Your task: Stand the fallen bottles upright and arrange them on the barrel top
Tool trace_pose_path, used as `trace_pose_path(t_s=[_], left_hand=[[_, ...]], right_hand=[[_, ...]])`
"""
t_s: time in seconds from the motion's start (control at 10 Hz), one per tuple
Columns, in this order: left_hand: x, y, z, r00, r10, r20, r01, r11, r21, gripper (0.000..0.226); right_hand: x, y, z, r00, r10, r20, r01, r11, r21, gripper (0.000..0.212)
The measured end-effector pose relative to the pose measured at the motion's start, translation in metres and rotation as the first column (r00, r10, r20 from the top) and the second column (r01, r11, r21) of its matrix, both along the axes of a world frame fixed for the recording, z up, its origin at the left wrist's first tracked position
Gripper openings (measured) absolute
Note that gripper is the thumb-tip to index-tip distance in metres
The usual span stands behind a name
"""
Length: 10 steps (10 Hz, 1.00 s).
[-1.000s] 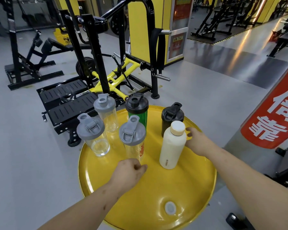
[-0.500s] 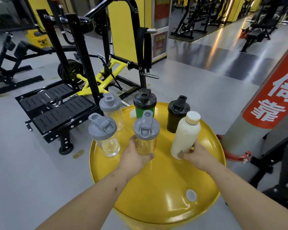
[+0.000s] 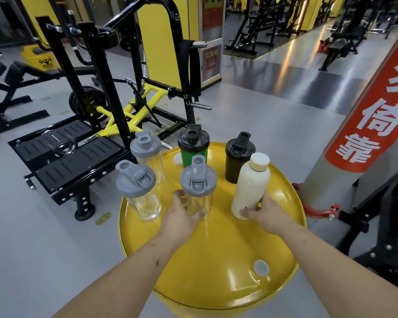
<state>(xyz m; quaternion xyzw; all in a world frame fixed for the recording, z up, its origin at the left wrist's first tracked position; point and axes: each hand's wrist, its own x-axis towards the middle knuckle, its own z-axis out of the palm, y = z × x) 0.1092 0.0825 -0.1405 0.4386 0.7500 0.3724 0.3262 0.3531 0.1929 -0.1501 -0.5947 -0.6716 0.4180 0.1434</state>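
Observation:
Several bottles stand upright on the yellow barrel top (image 3: 216,260). My left hand (image 3: 182,216) wraps the base of a clear shaker with a grey lid (image 3: 198,182) in the front middle. My right hand (image 3: 268,214) grips the bottom of a cream bottle with a tan cap (image 3: 251,184) at the front right. Another clear grey-lidded shaker (image 3: 137,189) stands at the front left and a third (image 3: 146,154) behind it. A green shaker with a black lid (image 3: 193,145) and a black shaker (image 3: 238,157) stand at the back.
A white bung cap (image 3: 261,267) sits in the barrel top near me. A black and yellow gym machine (image 3: 97,125) stands to the far left. A grey pillar with a red sign (image 3: 372,125) rises at the right, with a red clamp (image 3: 317,210) at its foot.
My left hand reached forward from the barrel top and closed on the clear shaker. My right hand came round the cream bottle and took hold of its base. The view moved closer.

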Motion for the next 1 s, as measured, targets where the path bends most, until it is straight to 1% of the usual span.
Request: trace_pose_path(t_s=[0.2,0.3,0.4,0.5,0.6,0.7,0.8,0.9,1.0], left_hand=[[0.002,-0.001,0.001,1.000,0.009,-0.009,-0.009,1.000,-0.011,0.075],[0.000,-0.001,0.000,1.000,-0.001,-0.021,0.001,1.000,-0.014,0.078],[-0.005,-0.004,0.000,0.998,-0.018,-0.054,0.016,1.000,-0.025,0.084],[-0.010,-0.011,0.001,0.996,-0.026,-0.081,0.022,0.998,-0.052,0.085],[-0.015,-0.021,0.005,0.987,-0.053,-0.153,0.042,0.996,-0.077,0.076],[-0.018,-0.033,0.010,0.965,-0.113,-0.239,0.094,0.992,-0.090,0.061],[-0.020,-0.045,0.021,0.960,-0.150,-0.237,0.133,0.987,-0.086,0.048],[-0.019,-0.059,0.036,0.960,-0.176,-0.215,0.167,0.984,-0.060,0.036],[-0.015,-0.067,0.050,0.958,-0.163,-0.238,0.158,0.987,-0.042,0.031]], right_hand=[[-0.001,0.000,0.000,1.000,-0.008,0.005,0.008,1.000,-0.001,0.092],[0.001,-0.001,0.000,1.000,-0.001,-0.011,0.001,1.000,-0.030,0.098],[0.004,-0.005,0.002,1.000,0.019,0.013,-0.018,0.999,-0.036,0.102],[0.007,-0.008,0.007,0.995,0.039,0.090,-0.036,0.999,-0.035,0.104],[0.007,-0.015,0.016,0.976,0.042,0.212,-0.031,0.998,-0.055,0.102],[0.006,-0.029,0.026,0.941,0.056,0.334,-0.032,0.996,-0.078,0.094],[0.003,-0.047,0.046,0.889,0.149,0.434,-0.114,0.988,-0.105,0.070],[-0.004,-0.064,0.069,0.826,0.277,0.492,-0.259,0.960,-0.106,0.053],[-0.008,-0.070,0.081,0.832,0.281,0.479,-0.321,0.947,0.002,0.045]])
